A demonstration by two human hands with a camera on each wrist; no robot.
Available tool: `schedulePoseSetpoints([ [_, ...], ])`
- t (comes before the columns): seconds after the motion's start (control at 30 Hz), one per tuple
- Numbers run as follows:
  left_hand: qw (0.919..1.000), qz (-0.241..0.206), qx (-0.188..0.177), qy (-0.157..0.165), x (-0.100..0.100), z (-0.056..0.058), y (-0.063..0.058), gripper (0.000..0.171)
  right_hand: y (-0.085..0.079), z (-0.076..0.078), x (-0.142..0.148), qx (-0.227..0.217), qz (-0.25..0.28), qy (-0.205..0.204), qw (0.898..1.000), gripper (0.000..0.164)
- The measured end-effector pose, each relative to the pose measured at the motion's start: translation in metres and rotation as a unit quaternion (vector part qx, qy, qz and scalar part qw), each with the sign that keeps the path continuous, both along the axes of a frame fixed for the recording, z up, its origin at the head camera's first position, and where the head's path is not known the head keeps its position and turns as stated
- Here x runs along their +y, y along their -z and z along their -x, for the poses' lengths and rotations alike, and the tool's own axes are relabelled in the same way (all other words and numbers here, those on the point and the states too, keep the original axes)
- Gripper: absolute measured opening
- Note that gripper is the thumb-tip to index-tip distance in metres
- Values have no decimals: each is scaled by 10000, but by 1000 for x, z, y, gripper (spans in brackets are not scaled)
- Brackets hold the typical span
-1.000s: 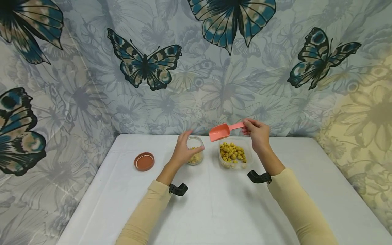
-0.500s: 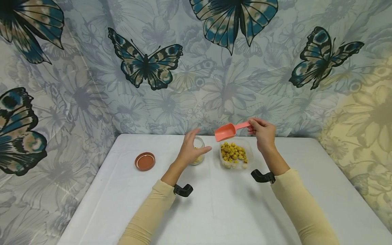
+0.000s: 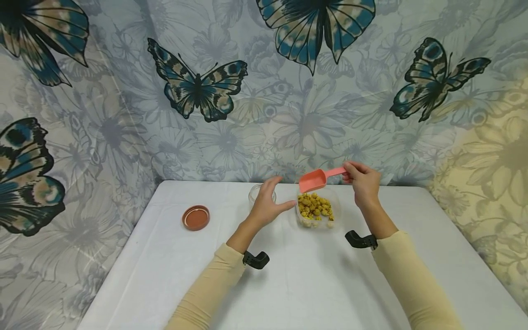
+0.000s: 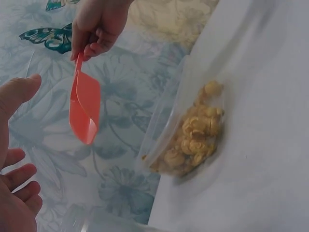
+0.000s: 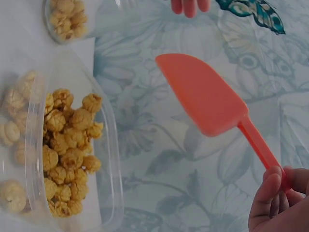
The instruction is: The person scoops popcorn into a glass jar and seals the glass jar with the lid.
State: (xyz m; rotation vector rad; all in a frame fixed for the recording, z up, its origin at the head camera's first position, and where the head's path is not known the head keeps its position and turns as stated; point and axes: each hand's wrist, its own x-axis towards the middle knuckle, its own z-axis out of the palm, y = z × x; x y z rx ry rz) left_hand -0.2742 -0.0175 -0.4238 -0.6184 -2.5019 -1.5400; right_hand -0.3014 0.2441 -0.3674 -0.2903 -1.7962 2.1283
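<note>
My right hand (image 3: 365,185) pinches the end of the handle of a coral-pink plastic scoop (image 3: 313,181). The scoop's bowl looks bare and hangs above the back of a clear plastic container (image 3: 338,206). Yellow caramel popcorn (image 5: 70,150) fills part of that container. With thumb and fingers spread apart, my left hand (image 3: 266,208) holds nothing; its thumb points toward the container's left side. Behind the left hand, and partly hidden by it, stands a glass jar (image 3: 252,195). Some popcorn lies at the jar's bottom, as the right wrist view shows.
A reddish-brown round lid (image 3: 195,217) lies on the white-covered table (image 3: 280,284), left of the jar. A cloth with butterflies and flowers (image 3: 227,146) hangs right behind the table's back edge. Each wrist wears a black camera mount (image 3: 256,260).
Both hands have moved to the right. The scoop has gone from the gap between jar and container to above the container. My left hand has moved from around the jar to its right side.
</note>
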Motion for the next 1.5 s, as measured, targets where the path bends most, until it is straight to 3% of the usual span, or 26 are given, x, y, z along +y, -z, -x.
schedulePoseSetpoints([
  [0.43,9991,-22,-367,194,26,-4,2,77,5,-3,18,-82,-265,271,9992,4],
  [0.6,9988,150,-433,171,30,-2,11,78,7,-3,21,-212,-505,393,9977,9],
  [0.83,9977,260,-554,279,34,-3,26,78,12,-4,25,-156,-704,581,9957,5],
  [1.2,9954,288,-874,254,41,-2,41,81,26,-2,32,-257,-1310,672,9888,26],
  [1.5,9933,293,-1119,67,47,1,54,86,38,-1,36,-336,-2102,830,9736,30],
])
